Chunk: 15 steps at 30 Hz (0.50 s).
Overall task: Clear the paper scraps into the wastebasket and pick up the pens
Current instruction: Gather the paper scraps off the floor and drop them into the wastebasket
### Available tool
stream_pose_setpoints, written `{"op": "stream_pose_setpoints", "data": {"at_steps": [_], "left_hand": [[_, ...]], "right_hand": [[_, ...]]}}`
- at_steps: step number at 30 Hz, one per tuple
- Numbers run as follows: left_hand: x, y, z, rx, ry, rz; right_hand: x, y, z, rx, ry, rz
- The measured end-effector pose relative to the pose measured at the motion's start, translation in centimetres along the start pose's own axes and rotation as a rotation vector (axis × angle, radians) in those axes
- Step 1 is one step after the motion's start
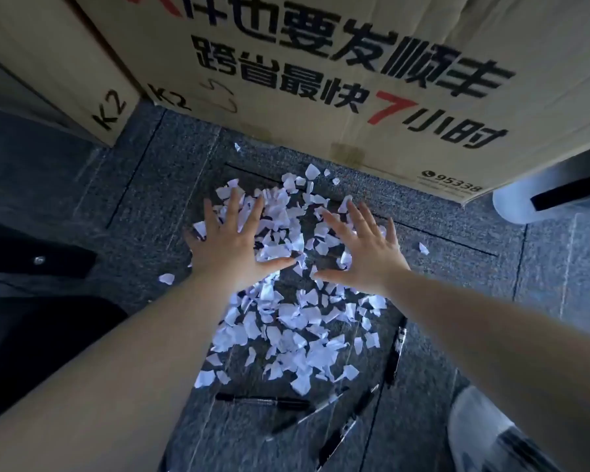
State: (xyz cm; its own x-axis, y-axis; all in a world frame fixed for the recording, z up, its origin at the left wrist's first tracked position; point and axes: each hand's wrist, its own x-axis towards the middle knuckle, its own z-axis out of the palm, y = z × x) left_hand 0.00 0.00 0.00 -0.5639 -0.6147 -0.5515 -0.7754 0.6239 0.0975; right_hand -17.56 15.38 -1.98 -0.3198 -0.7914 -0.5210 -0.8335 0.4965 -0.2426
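Several white paper scraps (293, 321) lie scattered in a heap on the dark grey carpet. My left hand (232, 243) lies flat on the far left part of the heap, fingers spread. My right hand (365, 253) lies flat on the far right part, fingers spread too. Neither hand holds anything. Several black pens lie on the carpet nearer to me: one (263, 400) level below the heap, one (397, 352) upright at the right edge, and others (346, 427) slanted between them.
A large printed cardboard box (355, 73) stands just beyond the scraps, with a second box (65, 69) at the left. A white rounded object (515, 206) sits at the far right. A clear plastic-lined rim (484, 434) shows at the bottom right. Dark items (31, 301) lie left.
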Motion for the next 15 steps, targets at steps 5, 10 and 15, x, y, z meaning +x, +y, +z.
{"op": "stream_pose_setpoints", "data": {"at_steps": [5, 10, 15], "left_hand": [[-0.1, 0.4, 2.8, 0.042, -0.004, 0.086], [-1.0, 1.3, 4.6, 0.096, -0.006, 0.145], [-2.1, 0.6, 5.5, 0.164, 0.14, 0.206]], "right_hand": [[-0.5, -0.4, 2.7, -0.079, 0.042, -0.05], [-1.4, -1.2, 4.6, -0.187, 0.058, -0.15], [-2.2, -1.1, 4.9, -0.295, 0.143, -0.205]]}}
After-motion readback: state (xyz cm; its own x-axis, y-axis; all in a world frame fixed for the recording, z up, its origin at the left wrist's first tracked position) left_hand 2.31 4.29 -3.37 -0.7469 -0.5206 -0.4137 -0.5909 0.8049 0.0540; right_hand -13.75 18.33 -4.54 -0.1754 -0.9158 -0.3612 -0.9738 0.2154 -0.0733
